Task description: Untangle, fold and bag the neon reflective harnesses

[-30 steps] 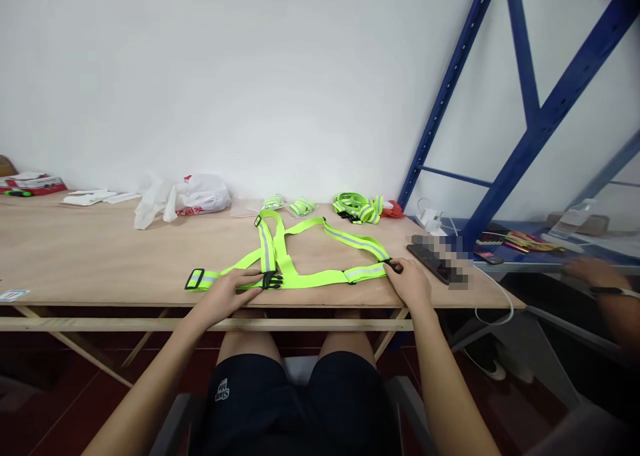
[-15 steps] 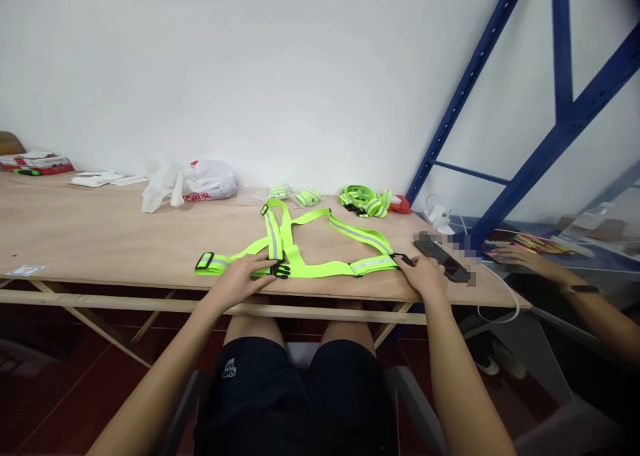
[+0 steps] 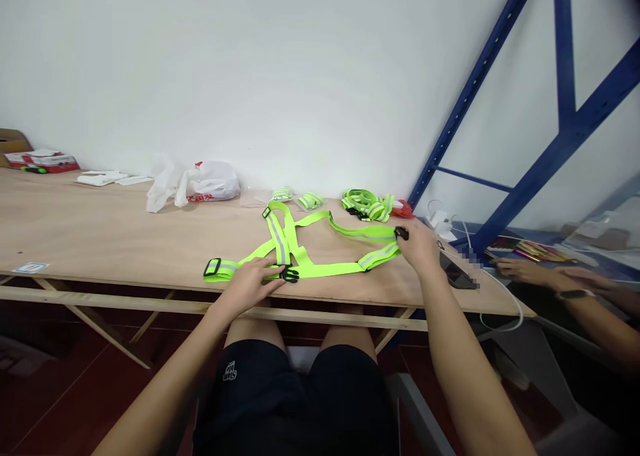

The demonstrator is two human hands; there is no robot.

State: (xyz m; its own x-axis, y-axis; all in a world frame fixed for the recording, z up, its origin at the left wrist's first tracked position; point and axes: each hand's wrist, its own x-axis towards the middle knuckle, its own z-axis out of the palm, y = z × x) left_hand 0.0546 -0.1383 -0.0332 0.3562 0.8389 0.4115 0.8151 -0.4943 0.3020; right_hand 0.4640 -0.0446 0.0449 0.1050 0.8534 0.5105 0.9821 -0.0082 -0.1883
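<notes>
A neon-green harness of reflective straps [image 3: 330, 269] lies spread on the wooden table. My left hand [image 3: 250, 285] rests at its near left part, fingers closed round the strap beside a black buckle [image 3: 289, 274]. At the harness's right end, my right hand [image 3: 419, 244] pinches a black buckle [image 3: 401, 233], with the straps there lifted a little. A black slider [image 3: 213, 267] shows at the far left end of the harness.
Behind the harness lie a coiled green strap bundle [image 3: 367, 205], small bagged straps [image 3: 311, 201] and a white plastic bag [image 3: 214, 181]. A phone [image 3: 457, 274] and white cable sit right, near a blue rack [image 3: 450, 123]. Another person's hands [image 3: 525, 271] are at the far right.
My right hand has risen and moved away from me with the right buckle, lifting the straps at that end. My left hand stays at the left buckle, with the view shifted slightly.
</notes>
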